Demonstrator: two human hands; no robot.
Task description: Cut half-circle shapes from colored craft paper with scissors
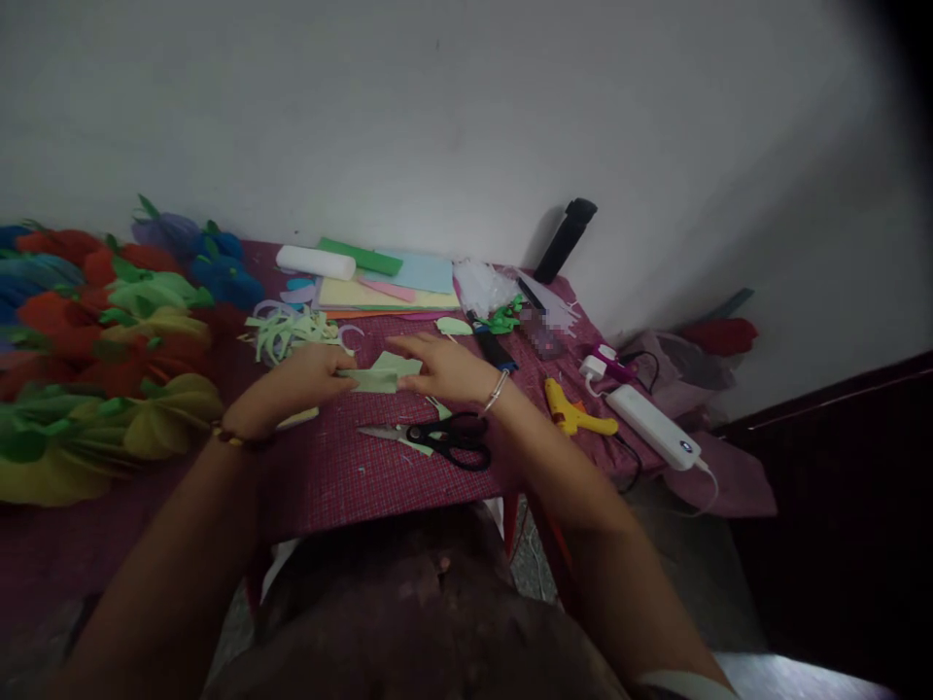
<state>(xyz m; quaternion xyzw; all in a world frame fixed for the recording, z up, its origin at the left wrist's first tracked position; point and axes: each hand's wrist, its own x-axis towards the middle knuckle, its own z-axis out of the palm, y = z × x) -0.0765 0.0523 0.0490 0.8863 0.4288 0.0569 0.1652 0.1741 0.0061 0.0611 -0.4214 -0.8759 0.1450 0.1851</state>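
Head view: pale green paper (375, 380) is being held above the cloth (328, 491), between the hands. Its left end is being pinched by the left hand (302, 385), its right end by the right hand (453, 369); one folded piece or two, can't tell. Scissors (458, 442) are lying just nearer the table edge, tips pointing left. Strips (292, 329) are being heaped beyond the left hand. Glue gun (575, 412) is lying right of the right wrist.

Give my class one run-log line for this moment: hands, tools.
left hand: holds green piece | right hand: holds green piece | scissors: on table | glue gun: right of scissors
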